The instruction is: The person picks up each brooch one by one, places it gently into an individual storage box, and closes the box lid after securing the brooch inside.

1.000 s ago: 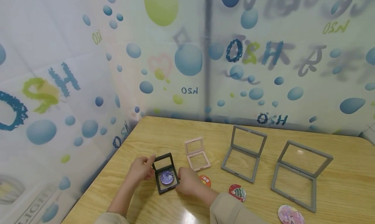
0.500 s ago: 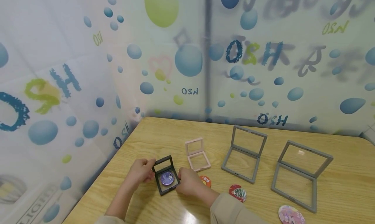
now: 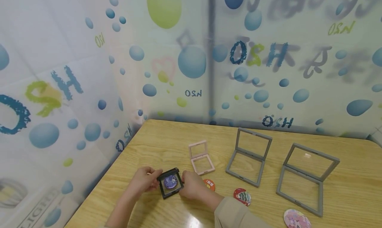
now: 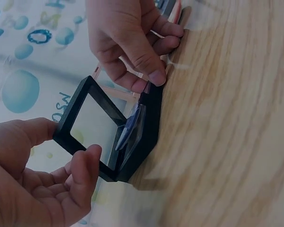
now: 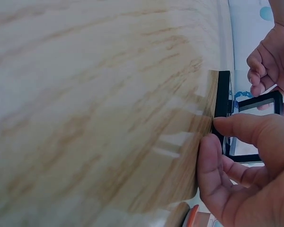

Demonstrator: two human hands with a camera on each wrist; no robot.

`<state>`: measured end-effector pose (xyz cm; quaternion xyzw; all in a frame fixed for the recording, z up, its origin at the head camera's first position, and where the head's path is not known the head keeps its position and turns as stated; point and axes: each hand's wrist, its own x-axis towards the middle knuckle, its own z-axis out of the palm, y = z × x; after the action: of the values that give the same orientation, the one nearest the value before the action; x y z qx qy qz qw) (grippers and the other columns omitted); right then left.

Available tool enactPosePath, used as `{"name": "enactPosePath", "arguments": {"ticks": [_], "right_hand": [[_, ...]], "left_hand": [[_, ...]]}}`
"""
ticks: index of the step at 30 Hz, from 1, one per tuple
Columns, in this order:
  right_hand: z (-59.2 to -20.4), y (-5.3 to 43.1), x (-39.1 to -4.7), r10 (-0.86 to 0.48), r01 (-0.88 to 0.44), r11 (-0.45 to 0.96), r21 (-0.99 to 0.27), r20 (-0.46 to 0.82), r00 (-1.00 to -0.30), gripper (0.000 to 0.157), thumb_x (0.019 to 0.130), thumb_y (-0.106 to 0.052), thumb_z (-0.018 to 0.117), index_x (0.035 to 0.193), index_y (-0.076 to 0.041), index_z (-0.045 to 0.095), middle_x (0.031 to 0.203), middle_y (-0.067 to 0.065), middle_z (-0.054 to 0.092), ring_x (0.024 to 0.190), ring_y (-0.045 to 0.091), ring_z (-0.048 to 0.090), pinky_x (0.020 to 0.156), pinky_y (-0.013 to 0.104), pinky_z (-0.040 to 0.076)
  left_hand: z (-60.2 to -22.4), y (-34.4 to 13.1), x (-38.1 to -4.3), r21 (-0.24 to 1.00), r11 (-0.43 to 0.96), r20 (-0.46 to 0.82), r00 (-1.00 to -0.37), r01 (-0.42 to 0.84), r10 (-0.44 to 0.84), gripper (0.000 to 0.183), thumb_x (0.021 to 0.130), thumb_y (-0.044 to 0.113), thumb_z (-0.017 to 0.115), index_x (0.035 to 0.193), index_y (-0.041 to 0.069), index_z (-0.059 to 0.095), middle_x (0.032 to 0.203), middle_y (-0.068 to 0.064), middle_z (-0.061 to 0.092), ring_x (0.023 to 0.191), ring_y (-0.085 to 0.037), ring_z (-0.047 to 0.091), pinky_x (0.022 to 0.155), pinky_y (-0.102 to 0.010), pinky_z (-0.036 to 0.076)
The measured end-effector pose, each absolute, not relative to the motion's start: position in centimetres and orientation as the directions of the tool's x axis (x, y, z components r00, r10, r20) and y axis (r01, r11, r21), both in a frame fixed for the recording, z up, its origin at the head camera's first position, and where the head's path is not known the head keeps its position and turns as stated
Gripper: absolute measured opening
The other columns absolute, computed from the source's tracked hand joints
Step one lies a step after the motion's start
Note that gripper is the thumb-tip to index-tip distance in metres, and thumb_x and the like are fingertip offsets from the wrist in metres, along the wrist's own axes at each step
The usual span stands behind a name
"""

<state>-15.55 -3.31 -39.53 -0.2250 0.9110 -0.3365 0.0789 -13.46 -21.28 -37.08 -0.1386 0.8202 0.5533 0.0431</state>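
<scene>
A small black hinged display frame (image 3: 161, 187) stands partly open on the table in the head view, its lid (image 4: 80, 113) tilted over the base. A round purple badge (image 3: 170, 181) lies inside, on the base's clear film. My left hand (image 3: 144, 180) holds the lid by its outer left edge, thumb against one corner in the left wrist view. On the other side, my right hand (image 3: 192, 185) pinches the base's side edge between thumb and finger, as the right wrist view shows. My right hand (image 5: 255, 165) partly covers the frame there.
A pink frame (image 3: 203, 171) and two larger grey frames, a middle one (image 3: 244, 179) and a right one (image 3: 299, 202), stand opened on the wooden table (image 3: 167, 132). Orange (image 3: 210, 185), red (image 3: 242, 196) and pink (image 3: 296, 218) badges lie in front. A printed curtain (image 3: 191, 105) hangs behind.
The black frame's lid has swung down toward its base, and my left hand has moved slightly right with it. My right hand has stayed at the frame's right side.
</scene>
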Motion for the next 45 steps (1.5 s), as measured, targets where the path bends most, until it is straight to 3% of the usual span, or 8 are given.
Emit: {"name": "enactPosePath", "arguments": {"ticks": [12, 28, 35, 45], "right_hand": [[-39.74, -3.29, -15.61, -0.47, -0.354, 0.663, -0.659, 0.001, -0.883, 0.026, 0.059, -0.003, 0.071, 0.075, -0.005, 0.049, 0.065, 0.001, 0.048, 0.057, 0.013, 0.043, 0.05, 0.023, 0.036], [-39.7, -3.28, -15.57, -0.468, -0.358, 0.655, -0.666, 0.016, -0.884, 0.026, 0.059, -0.004, 0.07, 0.076, -0.003, 0.051, 0.066, 0.002, 0.05, 0.058, 0.013, 0.047, 0.05, 0.022, 0.039], [-39.7, -3.28, -15.61, -0.472, -0.377, 0.665, -0.644, 0.028, -0.881, 0.026, 0.059, -0.005, 0.071, 0.074, -0.005, 0.05, 0.065, 0.001, 0.049, 0.058, 0.013, 0.045, 0.051, 0.023, 0.038], [-39.82, -3.28, -15.56, -0.468, -0.367, 0.647, -0.668, 0.031, -0.883, 0.026, 0.059, -0.003, 0.071, 0.074, -0.005, 0.05, 0.063, 0.001, 0.05, 0.053, 0.012, 0.045, 0.046, 0.022, 0.038]], "left_hand": [[-37.39, -20.95, -12.97, 0.901, 0.351, -0.207, -0.964, -0.254, -0.165, 0.023, 0.083, 0.014, 0.063, 0.086, -0.004, 0.049, 0.055, -0.008, 0.053, 0.047, -0.012, 0.052, 0.048, -0.029, 0.049], [-37.84, -20.72, -12.58, 0.831, 0.482, -0.247, -0.96, -0.279, -0.129, 0.032, 0.073, 0.009, 0.074, 0.086, -0.003, 0.046, 0.067, -0.011, 0.054, 0.05, -0.016, 0.051, 0.044, -0.027, 0.045], [-37.99, -20.56, -12.51, 0.829, 0.493, -0.249, -0.963, -0.265, -0.098, 0.036, 0.069, 0.003, 0.075, 0.086, -0.003, 0.044, 0.06, -0.009, 0.054, 0.047, -0.013, 0.051, 0.044, -0.025, 0.044], [-38.11, -20.57, -12.61, 0.784, 0.564, -0.252, -0.963, -0.261, -0.096, 0.036, 0.068, 0.008, 0.077, 0.085, 0.0, 0.045, 0.061, -0.009, 0.054, 0.046, -0.014, 0.051, 0.044, -0.026, 0.046]]}}
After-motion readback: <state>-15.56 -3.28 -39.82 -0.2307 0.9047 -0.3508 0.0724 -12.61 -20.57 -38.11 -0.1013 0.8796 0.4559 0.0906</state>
